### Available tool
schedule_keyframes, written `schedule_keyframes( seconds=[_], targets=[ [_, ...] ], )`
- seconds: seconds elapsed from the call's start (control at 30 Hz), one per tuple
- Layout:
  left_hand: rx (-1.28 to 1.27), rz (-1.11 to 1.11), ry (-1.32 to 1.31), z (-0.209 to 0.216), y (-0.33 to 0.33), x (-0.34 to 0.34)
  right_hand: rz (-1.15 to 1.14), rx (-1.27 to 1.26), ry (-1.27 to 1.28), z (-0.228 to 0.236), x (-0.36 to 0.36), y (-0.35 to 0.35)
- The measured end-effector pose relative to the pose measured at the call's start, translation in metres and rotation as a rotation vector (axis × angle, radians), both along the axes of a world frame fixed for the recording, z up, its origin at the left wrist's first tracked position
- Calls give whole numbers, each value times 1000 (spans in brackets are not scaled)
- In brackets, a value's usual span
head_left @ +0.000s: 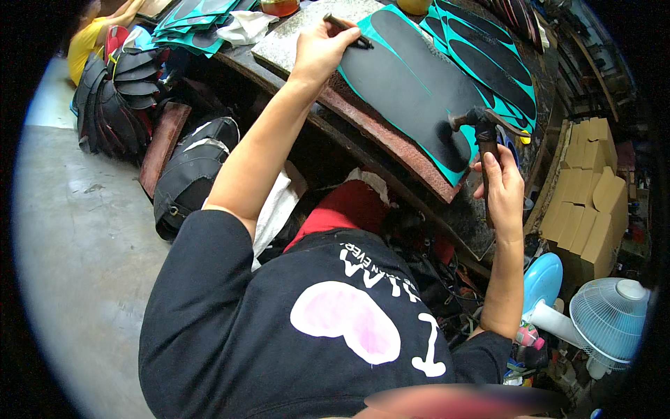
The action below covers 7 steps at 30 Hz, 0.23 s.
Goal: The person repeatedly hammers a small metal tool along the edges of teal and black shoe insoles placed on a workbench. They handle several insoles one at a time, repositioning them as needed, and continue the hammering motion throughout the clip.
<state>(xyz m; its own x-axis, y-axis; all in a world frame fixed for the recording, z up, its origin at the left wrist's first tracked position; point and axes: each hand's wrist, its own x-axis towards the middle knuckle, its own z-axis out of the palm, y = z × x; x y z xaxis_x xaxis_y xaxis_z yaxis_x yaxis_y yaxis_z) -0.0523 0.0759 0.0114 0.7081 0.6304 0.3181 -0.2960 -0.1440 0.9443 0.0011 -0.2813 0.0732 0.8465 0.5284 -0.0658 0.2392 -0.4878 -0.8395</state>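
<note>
My left hand [321,52] is closed around a dark, slim rod-like tool [361,42], perhaps a punch, whose lower end is over a sheet. That sheet [398,77] is dark grey with teal edges and lies partly on a pale stone slab [300,47] and a reddish, rough block [370,129]. A hammer [486,133] is gripped upright in my right hand [504,183], its dark head above the sheet's near right end. The fingers wrap its handle.
More teal-edged black sheets [492,59] lie to the right, with another stack [195,24] at the far left. Cardboard boxes [583,188] and a blue fan [608,318] are on the right. Black curved pieces [115,98] sit at left, near a person in yellow [85,49].
</note>
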Motion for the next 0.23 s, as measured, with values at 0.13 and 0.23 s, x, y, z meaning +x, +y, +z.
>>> schedule_keyframes(
  seconds=[0.13,0.23],
  targets=[
    [68,138,150,-13,31,23,-14,-2,-1,-1,4,-2],
    [312,375,72,-18,37,15,-23,35,-14,0,7,-5]
  ],
)
